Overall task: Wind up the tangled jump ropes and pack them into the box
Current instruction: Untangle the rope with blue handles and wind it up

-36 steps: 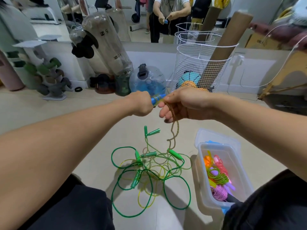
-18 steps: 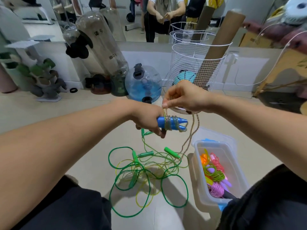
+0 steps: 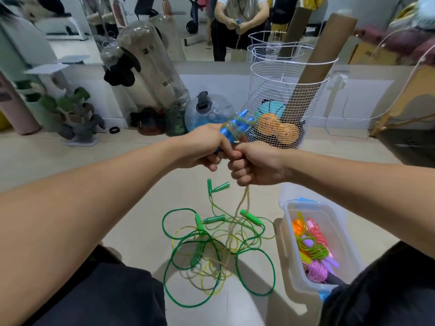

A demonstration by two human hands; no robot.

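Observation:
My left hand [image 3: 204, 148] grips the blue handles [image 3: 233, 127] of a jump rope, tips pointing up and away, with several turns of yellowish rope wound around them. My right hand [image 3: 255, 164] is closed on that rope just below the handles; the rope [image 3: 242, 201] hangs from my fist down to the floor. On the floor lies a tangle of green and yellow jump ropes [image 3: 211, 250] with green handles. To its right stands a clear plastic box [image 3: 292, 262] holding several wound ropes in orange, pink, green and purple.
A white wire basket [image 3: 282, 90] with a cardboard tube and balls stands behind my hands. Large clear bottles [image 3: 155, 67] and a blue water jug [image 3: 209, 111] line the wall under a mirror. My dark-trousered knees frame the rope pile.
My left hand has turned the blue handles from pointing right to pointing up. My right hand came down from above the handles to below them, carrying the rope around.

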